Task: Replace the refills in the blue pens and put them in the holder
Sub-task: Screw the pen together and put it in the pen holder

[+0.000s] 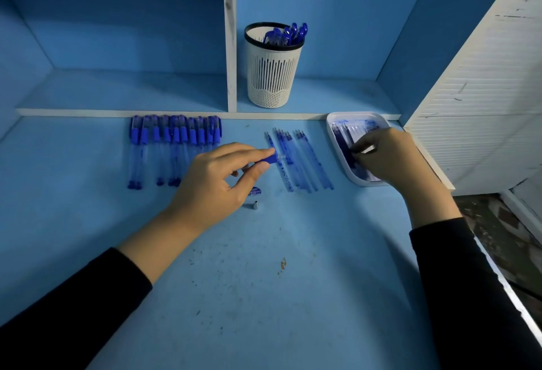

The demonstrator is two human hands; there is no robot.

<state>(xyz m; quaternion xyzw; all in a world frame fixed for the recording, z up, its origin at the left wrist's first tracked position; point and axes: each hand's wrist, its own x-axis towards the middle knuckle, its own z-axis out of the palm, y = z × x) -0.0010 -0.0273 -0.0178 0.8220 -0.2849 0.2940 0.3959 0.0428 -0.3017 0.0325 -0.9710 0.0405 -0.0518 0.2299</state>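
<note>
Head view shows the left hand (211,182) pinching a blue pen (268,160) with its thumb and first finger, just over the blue desk (264,281). The right hand (390,158) bends its fingers down onto the refills (342,145) in the white tray (356,114). I cannot tell if it grips one. The holder (274,67) stands on the shelf behind.

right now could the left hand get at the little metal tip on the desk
Probably yes: the metal tip lies uncovered just beside the left hand, though its fingers are busy pinching a pen barrel.
</note>
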